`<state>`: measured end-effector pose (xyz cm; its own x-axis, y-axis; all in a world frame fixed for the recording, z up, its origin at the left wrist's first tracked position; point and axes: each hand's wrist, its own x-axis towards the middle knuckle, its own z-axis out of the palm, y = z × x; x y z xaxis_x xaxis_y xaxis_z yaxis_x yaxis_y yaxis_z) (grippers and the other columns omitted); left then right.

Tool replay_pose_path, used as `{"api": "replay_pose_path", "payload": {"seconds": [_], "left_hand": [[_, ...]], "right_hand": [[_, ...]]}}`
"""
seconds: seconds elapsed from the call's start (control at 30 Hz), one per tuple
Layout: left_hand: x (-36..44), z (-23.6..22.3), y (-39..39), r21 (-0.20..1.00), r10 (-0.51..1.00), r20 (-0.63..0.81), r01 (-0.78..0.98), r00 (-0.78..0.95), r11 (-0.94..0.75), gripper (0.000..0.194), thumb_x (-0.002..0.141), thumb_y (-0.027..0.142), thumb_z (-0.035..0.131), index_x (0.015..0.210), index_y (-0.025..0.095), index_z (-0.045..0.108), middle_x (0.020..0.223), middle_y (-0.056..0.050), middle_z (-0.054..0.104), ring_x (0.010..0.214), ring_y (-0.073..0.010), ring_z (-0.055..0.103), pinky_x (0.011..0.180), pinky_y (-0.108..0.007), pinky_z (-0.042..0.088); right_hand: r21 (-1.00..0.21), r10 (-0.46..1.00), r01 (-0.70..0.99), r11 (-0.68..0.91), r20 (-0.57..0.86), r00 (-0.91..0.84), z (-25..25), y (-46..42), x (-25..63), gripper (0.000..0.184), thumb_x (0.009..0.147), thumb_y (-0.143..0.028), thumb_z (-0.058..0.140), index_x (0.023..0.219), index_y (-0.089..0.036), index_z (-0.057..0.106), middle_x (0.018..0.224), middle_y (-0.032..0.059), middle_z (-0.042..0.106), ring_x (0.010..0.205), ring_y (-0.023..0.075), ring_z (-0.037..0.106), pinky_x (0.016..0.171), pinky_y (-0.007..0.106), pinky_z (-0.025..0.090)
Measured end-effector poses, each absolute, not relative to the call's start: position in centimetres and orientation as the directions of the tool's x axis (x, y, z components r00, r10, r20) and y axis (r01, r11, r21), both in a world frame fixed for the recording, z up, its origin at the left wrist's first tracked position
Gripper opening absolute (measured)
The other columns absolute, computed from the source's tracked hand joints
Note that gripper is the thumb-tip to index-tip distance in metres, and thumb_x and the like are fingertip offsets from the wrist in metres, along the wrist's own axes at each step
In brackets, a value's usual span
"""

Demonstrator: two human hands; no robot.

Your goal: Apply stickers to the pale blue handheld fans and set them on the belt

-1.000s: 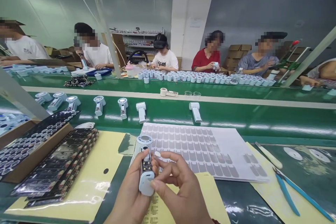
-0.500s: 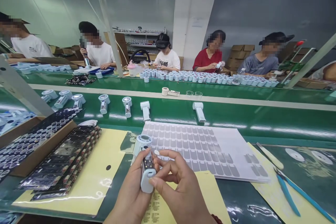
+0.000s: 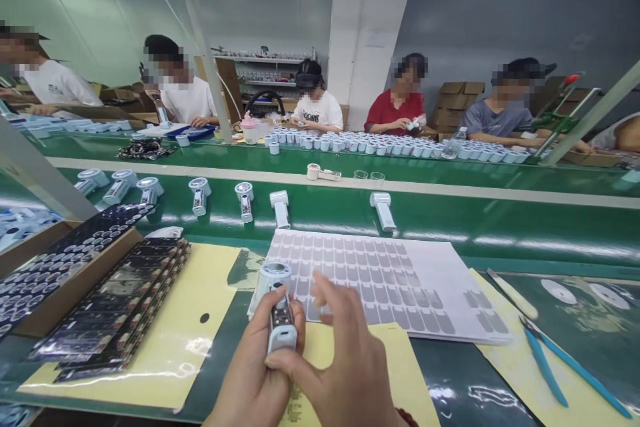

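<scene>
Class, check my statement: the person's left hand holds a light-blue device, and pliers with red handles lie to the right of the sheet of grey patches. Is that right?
Not quite: the pliers have blue handles, not red, as the head view shows. The left hand does hold a light-blue device, and the pliers do lie right of the sheet of grey patches.

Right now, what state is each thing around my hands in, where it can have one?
Left hand: closed around the held device
Held device: gripped, dark panel showing
Right hand: fingers spread, thumb at the device's lower end
Sticker sheet: lying flat, partly bare
Carton: open-topped, dark sheets inside
Blue-handled pliers: lying down, handles apart
White-handled tool: lying flat
</scene>
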<state>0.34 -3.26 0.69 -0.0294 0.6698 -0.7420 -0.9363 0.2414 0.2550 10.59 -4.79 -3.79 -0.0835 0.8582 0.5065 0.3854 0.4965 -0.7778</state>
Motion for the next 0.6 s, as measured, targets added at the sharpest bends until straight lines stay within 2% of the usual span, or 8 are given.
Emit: {"api": "replay_pose_path", "payload": {"seconds": [0.07,0.1,0.17,0.27,0.33,0.4,0.47,0.6], "left_hand": [[-0.2,1.1,-3.4,0.223,0.646,-0.763,-0.932,0.014,0.285,0.01,0.094,0.016,0.048,0.088,0.016,0.056,0.064,0.0,0.057,0.042,-0.0063,0.055,0.039,-0.013,0.049],[-0.6,1.2,-3.5,0.229,0.65,-0.759,-0.923,0.03,0.31,0.011,0.094,0.017,0.048,0.089,0.015,0.057,0.063,0.0,0.056,0.041,-0.0064,0.054,0.038,-0.013,0.049],[-1.8,0.9,-3.6,0.32,0.689,-0.725,-0.886,-0.001,0.336,0.013,0.093,0.015,0.048,0.089,0.013,0.061,0.062,-0.001,0.057,0.041,-0.0081,0.057,0.04,-0.016,0.052],[-3.5,-0.7,-4.1,0.534,0.754,-0.644,-0.782,-0.13,0.321,0.014,0.086,0.007,0.052,0.085,0.009,0.066,0.068,-0.007,0.066,0.057,-0.016,0.068,0.056,-0.026,0.061],[-4.2,-2.0,-4.5,0.624,0.783,-0.596,-0.716,-0.176,0.314,0.013,0.081,0.004,0.057,0.082,0.008,0.069,0.077,-0.012,0.071,0.076,-0.0246,0.073,0.072,-0.034,0.063],[-4.6,-3.2,-5.0,0.656,0.802,-0.577,-0.672,-0.155,0.343,0.01,0.077,0.003,0.062,0.078,0.007,0.071,0.085,-0.016,0.073,0.093,-0.0307,0.072,0.085,-0.038,0.06],[-4.7,-3.9,-5.6,0.663,0.808,-0.58,-0.635,-0.103,0.396,0.009,0.074,0.006,0.067,0.08,0.007,0.073,0.092,-0.016,0.075,0.101,-0.0322,0.07,0.091,-0.037,0.057],[-4.7,-4.5,-6.2,0.687,0.814,-0.579,-0.564,-0.045,0.457,0.019,0.069,0.016,0.076,0.088,0.013,0.076,0.097,-0.012,0.076,0.103,-0.031,0.069,0.095,-0.035,0.054]], "right_hand": [[-0.827,0.897,0.366,0.426,0.44,-0.049,-3.9,-4.4,11.1,0.085,0.073,-0.04,0.083,0.143,-0.032,0.035,0.119,0.0067,0.06,0.105,0.0284,0.064,0.075,0.035,0.062],[-0.872,0.926,0.322,0.368,0.374,-0.046,-3.9,-4.3,11.5,0.078,0.077,-0.041,0.078,0.141,-0.032,0.035,0.122,0.0071,0.058,0.106,0.0269,0.063,0.074,0.033,0.062],[-0.936,0.966,0.241,0.257,0.241,-0.094,-4.2,-4.1,12.2,0.047,0.088,-0.036,0.065,0.13,-0.031,0.046,0.121,0.0054,0.057,0.105,0.0227,0.063,0.071,0.028,0.06],[-0.956,0.971,0.269,0.117,0.054,-0.232,-5.2,-4.3,12.9,0.006,0.091,-0.03,0.058,0.095,-0.026,0.061,0.112,0.0044,0.058,0.095,0.0204,0.064,0.06,0.023,0.054],[-0.939,0.954,0.332,0.084,-0.02,-0.298,-5.9,-4.6,13.0,0.007,0.088,-0.024,0.059,0.081,-0.024,0.06,0.105,0.0035,0.058,0.086,0.0194,0.063,0.058,0.024,0.05],[-0.909,0.948,0.398,0.125,-0.009,-0.319,-6.6,-5.0,12.8,0.009,0.085,-0.016,0.059,0.078,-0.023,0.059,0.101,0.0022,0.058,0.083,0.0188,0.063,0.066,0.027,0.05],[-0.854,0.944,0.478,0.206,0.044,-0.328,-7.1,-5.3,12.5,0.013,0.083,-0.01,0.057,0.078,-0.022,0.058,0.099,0.0018,0.058,0.083,0.019,0.063,0.071,0.03,0.048],[-0.797,0.933,0.538,0.274,0.085,-0.35,-7.2,-5.4,12.4,0.016,0.082,-0.006,0.054,0.082,-0.021,0.058,0.097,0.0033,0.058,0.082,0.0206,0.06,0.066,0.03,0.044]]}}
